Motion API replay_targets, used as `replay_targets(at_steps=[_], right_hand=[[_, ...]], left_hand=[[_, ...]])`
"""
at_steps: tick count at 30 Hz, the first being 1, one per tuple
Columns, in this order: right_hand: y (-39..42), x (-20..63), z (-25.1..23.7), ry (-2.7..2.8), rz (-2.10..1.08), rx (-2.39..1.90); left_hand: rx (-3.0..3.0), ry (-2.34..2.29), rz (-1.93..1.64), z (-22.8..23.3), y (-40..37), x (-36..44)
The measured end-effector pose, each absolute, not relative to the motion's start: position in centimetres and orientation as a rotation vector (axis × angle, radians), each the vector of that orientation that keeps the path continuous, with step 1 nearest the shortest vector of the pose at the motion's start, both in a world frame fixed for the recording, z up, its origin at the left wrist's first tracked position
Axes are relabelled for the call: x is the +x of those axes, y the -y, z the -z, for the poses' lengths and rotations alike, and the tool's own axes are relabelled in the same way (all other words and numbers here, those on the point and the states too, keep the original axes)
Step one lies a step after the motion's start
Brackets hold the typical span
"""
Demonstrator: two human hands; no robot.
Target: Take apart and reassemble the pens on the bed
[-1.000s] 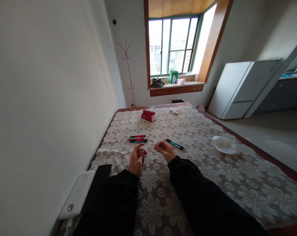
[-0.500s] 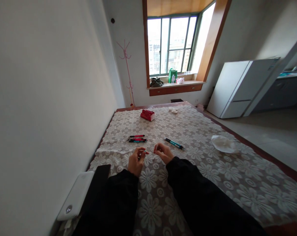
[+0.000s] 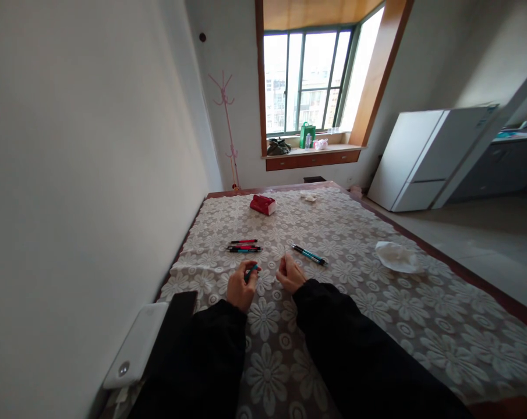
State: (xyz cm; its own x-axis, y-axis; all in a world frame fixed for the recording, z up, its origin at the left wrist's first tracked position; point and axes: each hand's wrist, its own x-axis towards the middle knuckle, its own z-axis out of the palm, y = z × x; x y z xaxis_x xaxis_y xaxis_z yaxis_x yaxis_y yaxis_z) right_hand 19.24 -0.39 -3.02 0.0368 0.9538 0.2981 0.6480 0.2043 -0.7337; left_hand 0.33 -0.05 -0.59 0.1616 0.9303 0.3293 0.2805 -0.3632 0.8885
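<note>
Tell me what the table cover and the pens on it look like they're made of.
Table cover: looks like lace or crocheted fabric, matte cream; open floral pattern with darker table showing through. Pens: probably plastic, glossy red, teal and black barrels. The teal pen apart on the right looks the same, though too small to be sure.

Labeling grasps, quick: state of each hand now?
Left hand: closed on a teal pen part.
Right hand: closed, pinching a thin refill.

Daylight pours through the bay window (image 3: 309,81), wood-framed. White wall (image 3: 92,145) on the left, pink coat stand (image 3: 226,125) in the corner, white fridge (image 3: 424,157) on the tiled floor (image 3: 477,244).
</note>
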Motion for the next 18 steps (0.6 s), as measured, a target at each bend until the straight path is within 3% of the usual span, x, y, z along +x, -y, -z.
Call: replay_targets(at_steps=[7,18], right_hand=[[0.46,18.97,3.50,1.906,-0.361,-1.504],[0.16,18.31,3.50,1.619,-0.760,-1.169]], left_hand=[[1.777,-1.143,-1.234,0.73,-0.09,0.31],[1.809,-1.092,-1.181,0.70,0.21,0.56]])
